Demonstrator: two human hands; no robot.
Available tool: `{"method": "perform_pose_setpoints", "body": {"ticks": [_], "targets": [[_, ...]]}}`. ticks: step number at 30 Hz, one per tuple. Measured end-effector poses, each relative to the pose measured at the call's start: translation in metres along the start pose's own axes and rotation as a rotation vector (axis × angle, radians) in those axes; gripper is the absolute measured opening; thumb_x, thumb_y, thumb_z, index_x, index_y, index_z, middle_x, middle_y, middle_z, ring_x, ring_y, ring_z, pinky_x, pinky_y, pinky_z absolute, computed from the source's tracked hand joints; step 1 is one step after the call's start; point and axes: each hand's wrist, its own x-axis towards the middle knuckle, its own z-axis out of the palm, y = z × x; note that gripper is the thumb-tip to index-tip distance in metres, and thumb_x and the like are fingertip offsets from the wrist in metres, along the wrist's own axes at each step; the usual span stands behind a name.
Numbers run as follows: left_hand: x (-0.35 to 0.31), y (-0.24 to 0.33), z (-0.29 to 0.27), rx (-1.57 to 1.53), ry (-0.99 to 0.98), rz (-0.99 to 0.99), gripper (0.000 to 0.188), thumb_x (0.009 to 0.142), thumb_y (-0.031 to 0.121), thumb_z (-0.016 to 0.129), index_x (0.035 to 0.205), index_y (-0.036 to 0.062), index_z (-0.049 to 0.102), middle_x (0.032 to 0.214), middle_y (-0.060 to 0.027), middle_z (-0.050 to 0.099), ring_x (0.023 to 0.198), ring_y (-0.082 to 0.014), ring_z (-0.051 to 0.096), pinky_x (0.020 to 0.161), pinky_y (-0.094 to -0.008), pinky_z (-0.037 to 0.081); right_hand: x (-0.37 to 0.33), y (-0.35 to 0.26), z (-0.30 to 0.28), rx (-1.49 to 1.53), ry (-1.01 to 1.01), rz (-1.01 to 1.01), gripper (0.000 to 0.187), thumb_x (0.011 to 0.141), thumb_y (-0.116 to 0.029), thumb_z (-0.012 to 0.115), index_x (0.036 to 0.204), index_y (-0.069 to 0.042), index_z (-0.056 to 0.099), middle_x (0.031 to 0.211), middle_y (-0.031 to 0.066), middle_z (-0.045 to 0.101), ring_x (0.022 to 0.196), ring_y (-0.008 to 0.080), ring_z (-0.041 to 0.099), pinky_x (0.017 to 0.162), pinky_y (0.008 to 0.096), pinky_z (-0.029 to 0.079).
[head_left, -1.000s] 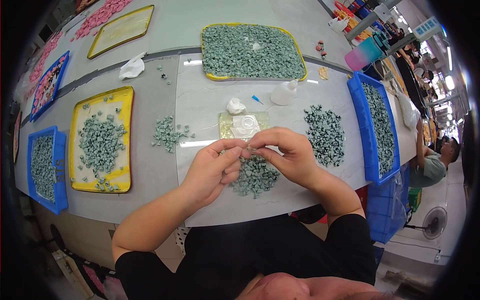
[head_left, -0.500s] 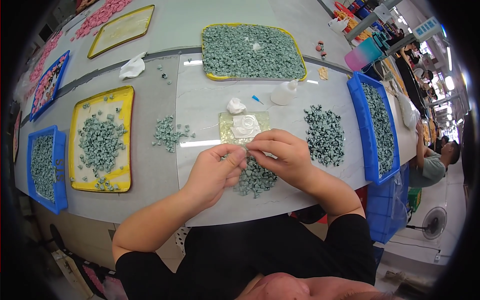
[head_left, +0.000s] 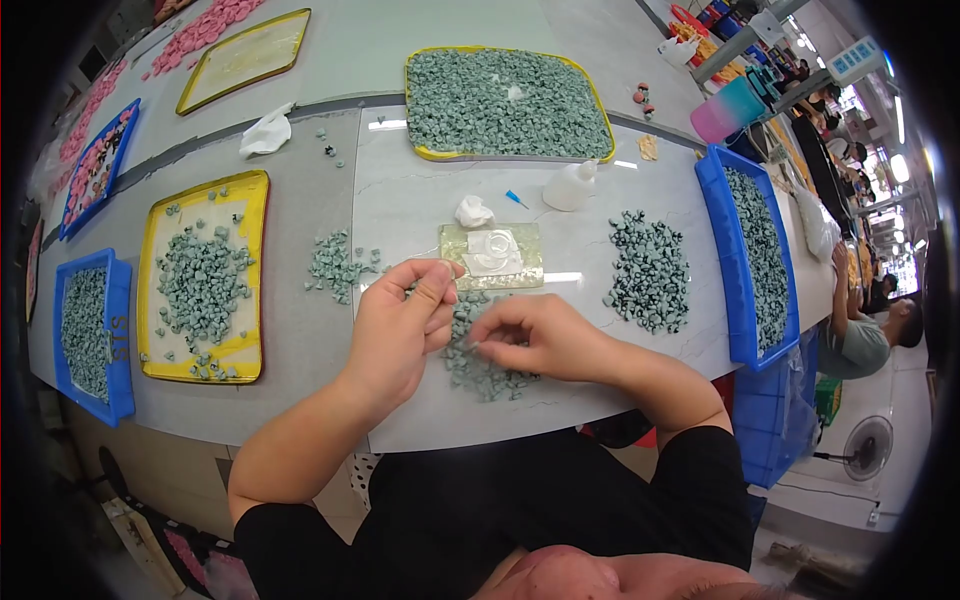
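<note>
My left hand (head_left: 408,318) is raised over the table, thumb and forefinger pinched together with the other fingers curled in. What it pinches is too small to make out. My right hand (head_left: 548,338) hovers over a loose pile of small grey-green pieces (head_left: 488,378), its bent fingers and thumb slightly apart at the pile's upper side. Just beyond the pile lies a greenish flat pad (head_left: 530,262) bearing a clear-white patch with a ring shape (head_left: 494,252). A crumpled white tissue (head_left: 473,211), a small blue-tipped piece (head_left: 516,199) and a white squeeze bottle (head_left: 569,187) stand behind it.
Similar green pieces fill a yellow-rimmed tray (head_left: 510,155) at the back and blue bins at left (head_left: 122,350) and right (head_left: 735,260). Dark-marked pieces (head_left: 648,270) lie at right. A yellow tray (head_left: 254,300) and a small heap (head_left: 338,265) lie left. A co-worker (head_left: 862,345) sits far right.
My hands have parted. The left has moved left and up, still pinched; the right has dropped down and left to the green pile, its fingers loosened.
</note>
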Motion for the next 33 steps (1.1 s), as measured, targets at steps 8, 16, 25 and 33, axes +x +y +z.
{"method": "perform_pose_setpoints", "body": {"ticks": [8,16,25,33], "targets": [[0.001,0.001,0.003,-0.002,0.020,-0.011,0.016,0.091,0.015,0.050,0.097,0.0007,0.052,0.075,-0.0004,0.047,0.053,-0.0033,0.033,0.042,-0.0170,0.025,0.007,0.010,-0.001,0.084,0.123,-0.157,0.014,0.085,-0.004,0.055,0.100,0.000,0.056,0.110,0.0079,0.056,0.096,0.0118,0.055,0.082,0.0257,0.046],[0.001,-0.004,0.006,0.004,0.051,0.023,0.017,0.091,0.014,0.052,0.101,0.0002,0.052,0.077,-0.0007,0.048,0.054,-0.0034,0.034,0.043,-0.0171,0.027,-0.002,0.004,0.001,0.139,-0.082,-0.113,0.015,0.086,-0.004,0.056,0.100,0.000,0.055,0.110,0.0089,0.058,0.100,0.0131,0.054,0.086,0.0277,0.044],[0.003,-0.010,0.013,0.026,0.036,-0.029,0.021,0.089,0.011,0.053,0.106,-0.0025,0.051,0.087,-0.0059,0.055,0.051,-0.0024,0.032,0.042,-0.0174,0.026,-0.013,-0.005,-0.025,0.212,0.033,-0.194,0.016,0.087,-0.007,0.056,0.100,0.001,0.055,0.095,0.0065,0.060,0.086,0.0124,0.058,0.075,0.0256,0.048],[-0.001,-0.010,0.014,0.050,-0.042,-0.117,0.018,0.090,0.012,0.053,0.102,-0.0015,0.053,0.085,-0.0051,0.055,0.049,-0.0023,0.031,0.041,-0.0163,0.025,-0.003,0.002,-0.024,-0.312,0.496,-0.490,0.017,0.076,-0.001,0.065,0.092,0.000,0.061,0.085,0.0073,0.062,0.069,0.0116,0.058,0.061,0.0219,0.047]]}}
